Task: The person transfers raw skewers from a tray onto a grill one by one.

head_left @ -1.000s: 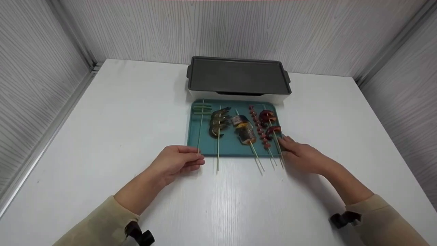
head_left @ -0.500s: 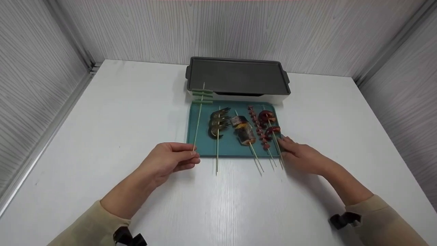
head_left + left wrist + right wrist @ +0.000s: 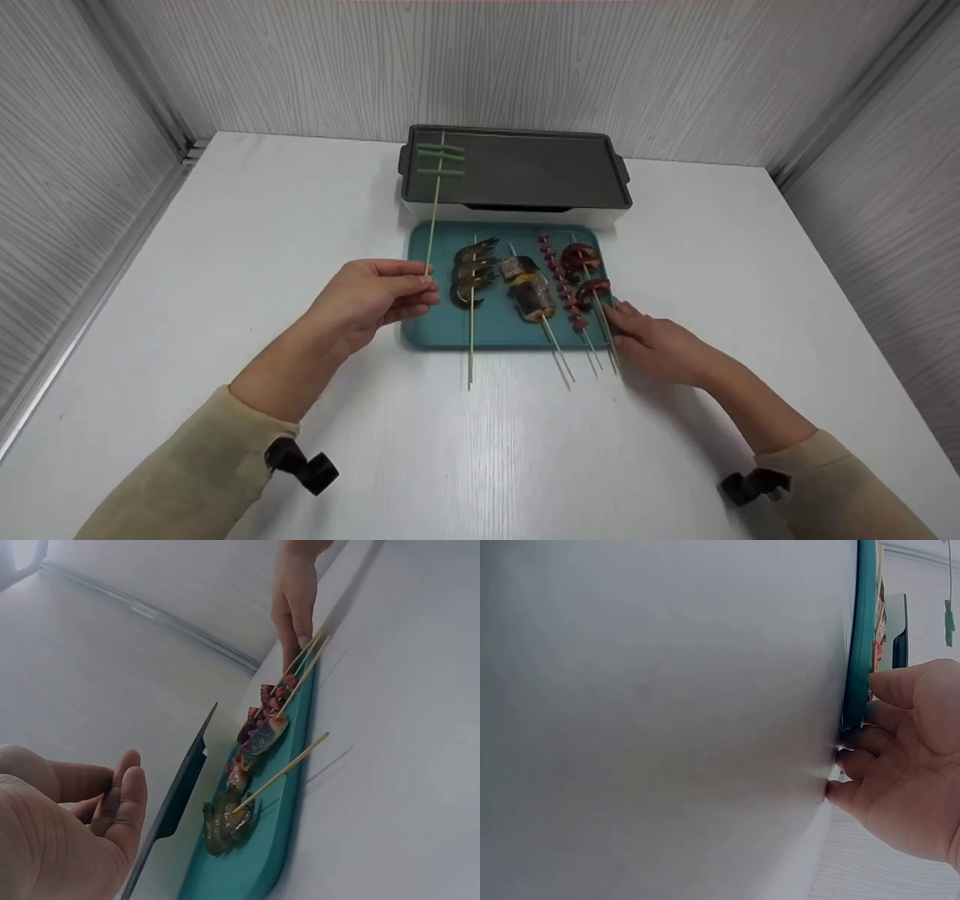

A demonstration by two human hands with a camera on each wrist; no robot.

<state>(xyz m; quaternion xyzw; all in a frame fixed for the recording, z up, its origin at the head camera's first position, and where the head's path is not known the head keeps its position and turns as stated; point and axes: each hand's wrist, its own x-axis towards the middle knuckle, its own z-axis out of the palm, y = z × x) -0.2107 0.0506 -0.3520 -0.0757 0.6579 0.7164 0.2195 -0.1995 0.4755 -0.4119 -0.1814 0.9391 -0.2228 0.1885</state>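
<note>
My left hand (image 3: pixel 371 300) pinches the bare lower end of a skewer (image 3: pixel 441 173) threaded with green vegetable sticks. Its green end appears over the left part of a dark griddle plate (image 3: pixel 540 169) in the head view; whether it touches cannot be told. The skewer is hard to make out in the left wrist view. At the near right corner of a teal tray (image 3: pixel 442 334), my right hand (image 3: pixel 664 346) grips the rim, thumb on top (image 3: pixel 891 686). On the tray lie a shrimp skewer (image 3: pixel 472 279), a skewer of thick fish chunks (image 3: pixel 534 294) and two reddish skewers (image 3: pixel 581 257).
The griddle stands on a white base (image 3: pixel 442 214) directly behind the tray, near the back wall (image 3: pixel 525 67). Several skewer ends stick out past the tray's front edge over the white table (image 3: pixel 465 450). Grooved panels (image 3: pixel 82 187) enclose the sides.
My left hand has lifted the green vegetable skewer off the tray and carried it forward, its tip now over the griddle plate. The right hand has stayed at the tray corner.
</note>
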